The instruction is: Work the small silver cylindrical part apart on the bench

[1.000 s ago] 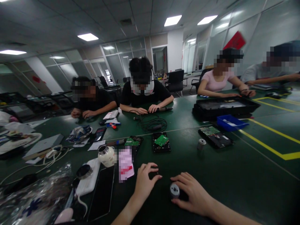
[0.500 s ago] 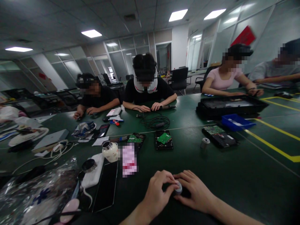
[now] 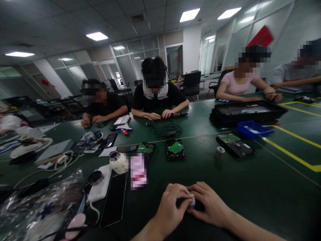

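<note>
Small grey metal cylinder: five o'clock of view. Right bare hand, at its three o'clock: curled around it, as one second ago. Left bare hand, nine o'clock: since moved in, fingertips at its top; firmness there cannot be told. Both hands now occupy one piece. Half-second change: slight.
</note>
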